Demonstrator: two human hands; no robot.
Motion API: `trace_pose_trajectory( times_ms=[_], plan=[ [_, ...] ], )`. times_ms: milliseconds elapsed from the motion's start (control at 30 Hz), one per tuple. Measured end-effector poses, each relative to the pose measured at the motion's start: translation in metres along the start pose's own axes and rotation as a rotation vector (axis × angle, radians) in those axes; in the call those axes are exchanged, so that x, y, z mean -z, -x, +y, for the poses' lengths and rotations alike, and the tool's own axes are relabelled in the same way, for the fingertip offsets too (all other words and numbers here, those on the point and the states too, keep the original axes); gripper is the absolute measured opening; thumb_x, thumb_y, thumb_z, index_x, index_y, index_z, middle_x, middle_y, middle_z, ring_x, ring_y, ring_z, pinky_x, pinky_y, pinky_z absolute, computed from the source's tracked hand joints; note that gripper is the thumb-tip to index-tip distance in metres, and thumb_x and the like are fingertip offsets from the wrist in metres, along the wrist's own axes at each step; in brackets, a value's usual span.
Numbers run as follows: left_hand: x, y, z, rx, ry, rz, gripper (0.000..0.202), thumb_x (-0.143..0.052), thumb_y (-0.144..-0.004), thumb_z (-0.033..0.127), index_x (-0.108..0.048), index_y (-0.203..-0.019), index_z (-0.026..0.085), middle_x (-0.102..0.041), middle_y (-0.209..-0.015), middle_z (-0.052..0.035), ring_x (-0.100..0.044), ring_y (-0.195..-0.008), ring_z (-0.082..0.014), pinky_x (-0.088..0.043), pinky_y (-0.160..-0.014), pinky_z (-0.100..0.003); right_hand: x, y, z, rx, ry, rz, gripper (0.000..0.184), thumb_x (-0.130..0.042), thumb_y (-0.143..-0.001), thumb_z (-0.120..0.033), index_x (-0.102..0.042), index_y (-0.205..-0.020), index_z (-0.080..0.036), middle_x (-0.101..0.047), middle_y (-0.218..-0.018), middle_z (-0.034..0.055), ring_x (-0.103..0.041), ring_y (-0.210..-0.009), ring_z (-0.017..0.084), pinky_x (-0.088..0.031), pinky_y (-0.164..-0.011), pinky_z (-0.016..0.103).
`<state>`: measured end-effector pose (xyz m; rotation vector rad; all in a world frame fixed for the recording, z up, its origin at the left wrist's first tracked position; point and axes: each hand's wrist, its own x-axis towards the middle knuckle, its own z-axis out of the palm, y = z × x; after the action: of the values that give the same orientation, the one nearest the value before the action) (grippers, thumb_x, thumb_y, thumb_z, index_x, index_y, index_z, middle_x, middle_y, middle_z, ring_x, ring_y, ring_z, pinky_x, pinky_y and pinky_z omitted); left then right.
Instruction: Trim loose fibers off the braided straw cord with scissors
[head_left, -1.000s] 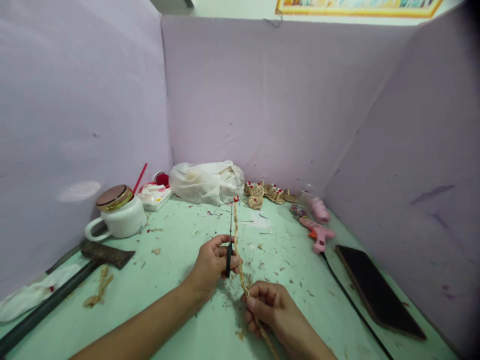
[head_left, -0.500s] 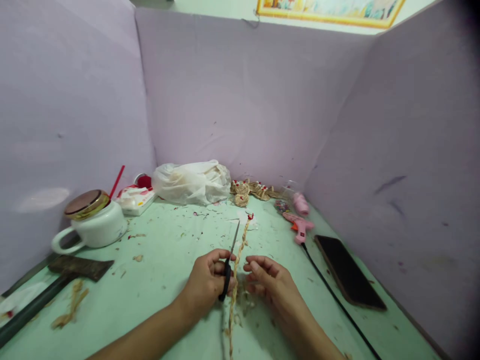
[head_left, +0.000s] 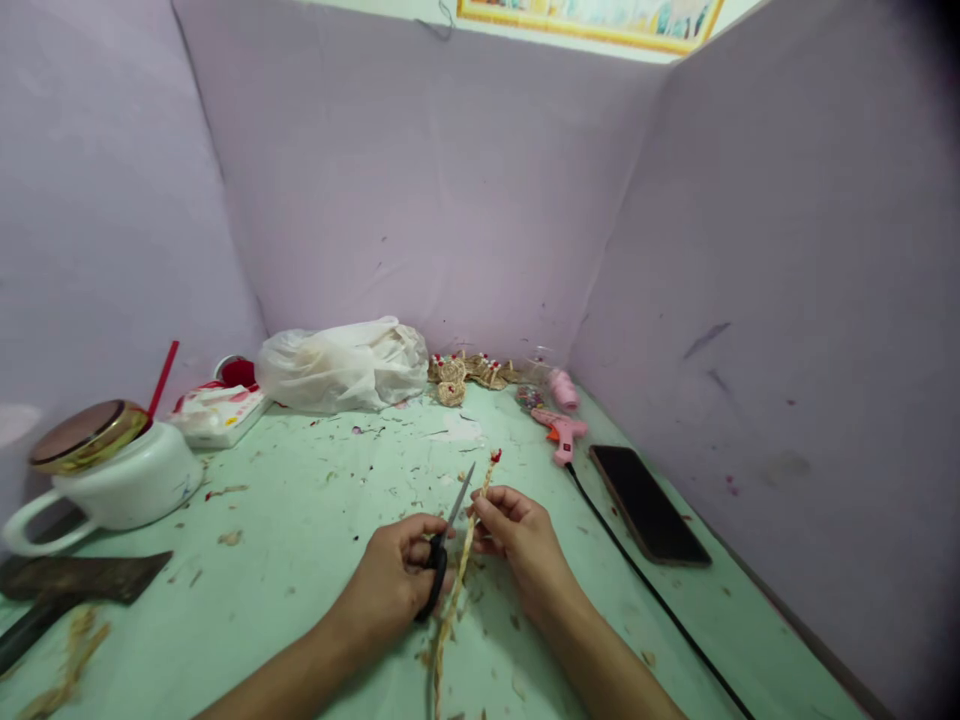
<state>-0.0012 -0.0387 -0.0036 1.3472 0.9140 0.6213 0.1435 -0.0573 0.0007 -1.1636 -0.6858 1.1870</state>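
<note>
My left hand (head_left: pixel 394 575) is closed around the black handles of a pair of scissors (head_left: pixel 459 505), whose blades point up and away. Beside them runs a straw-coloured braided cord (head_left: pixel 457 590) with a bit of red at its far tip. The thumb and fingers of my right hand (head_left: pixel 521 540) pinch this cord a little below the red tip. Its near end runs out of the bottom of the view.
At left stand a white mug (head_left: pixel 127 485) with a gold-rimmed lid and a hatchet (head_left: pixel 90 580). A plastic bag (head_left: pixel 341 368) and woven pieces (head_left: pixel 452 380) lie at the back. To the right are a pink glue gun (head_left: pixel 562 430), its black cord and a phone (head_left: pixel 649 505).
My right hand has moved in and taken hold of the braided cord; before, its fingers were apart from it. The camera view has turned slightly right.
</note>
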Motion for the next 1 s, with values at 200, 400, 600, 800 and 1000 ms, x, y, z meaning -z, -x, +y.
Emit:
trace_pose_trajectory(
  times_ms=[200, 400, 600, 800, 1000],
  plan=[
    [0.057, -0.016, 0.014, 0.006, -0.785, 0.387, 0.046, -0.051, -0.061, 0.016, -0.052, -0.108, 0.016, -0.058, -0.059, 0.0004, -0.052, -0.054, -0.0141, -0.033, -0.048, -0.021, -0.001, 0.006, -0.001, -0.030, -0.012, -0.073, 0.028, -0.073, -0.054, -0.036, -0.061, -0.065, -0.013, -0.055, -0.058, -0.0009, -0.045, -0.044, 0.007, -0.040, -0.043, 0.021],
    [0.102, -0.016, 0.028, 0.167, -1.308, 0.627, 0.025, -0.045, -0.067, 0.025, -0.062, -0.083, 0.018, -0.064, -0.081, -0.0140, -0.057, -0.075, -0.0305, -0.036, -0.055, -0.031, 0.000, 0.011, -0.002, -0.087, -0.062, -0.174, 0.024, -0.068, -0.062, -0.035, -0.061, -0.073, -0.015, -0.049, -0.062, -0.0029, -0.041, -0.047, 0.006, -0.040, -0.043, 0.018],
    [0.107, -0.014, 0.026, 0.184, -1.332, 0.632, 0.024, -0.044, -0.064, 0.019, -0.062, -0.080, 0.017, -0.064, -0.077, -0.0142, -0.057, -0.073, -0.0315, -0.033, -0.051, -0.031, 0.000, 0.013, -0.003, -0.127, -0.107, -0.258, 0.022, -0.066, -0.066, -0.034, -0.061, -0.077, -0.016, -0.047, -0.062, -0.0032, -0.040, -0.049, 0.006, -0.042, -0.046, 0.020],
    [0.101, -0.012, 0.036, 0.097, -1.223, 0.660, 0.036, -0.042, -0.071, 0.031, -0.057, -0.103, 0.024, -0.065, -0.082, -0.0065, -0.058, -0.075, -0.0247, -0.034, -0.052, -0.027, -0.004, 0.014, 0.000, -0.059, 0.035, -0.214, 0.023, -0.067, -0.064, -0.033, -0.062, -0.077, -0.013, -0.046, -0.053, -0.0046, -0.038, -0.044, 0.005, -0.035, -0.043, 0.019],
    [0.112, -0.013, 0.031, 0.156, -1.303, 0.690, 0.022, -0.044, -0.067, 0.023, -0.061, -0.079, 0.017, -0.063, -0.079, -0.0146, -0.056, -0.074, -0.0311, -0.033, -0.053, -0.031, -0.002, 0.013, 0.000, -0.105, -0.008, -0.209, 0.027, -0.069, -0.062, -0.033, -0.064, -0.080, -0.014, -0.054, -0.062, -0.0019, -0.044, -0.047, 0.006, -0.038, -0.046, 0.021]
  ],
)
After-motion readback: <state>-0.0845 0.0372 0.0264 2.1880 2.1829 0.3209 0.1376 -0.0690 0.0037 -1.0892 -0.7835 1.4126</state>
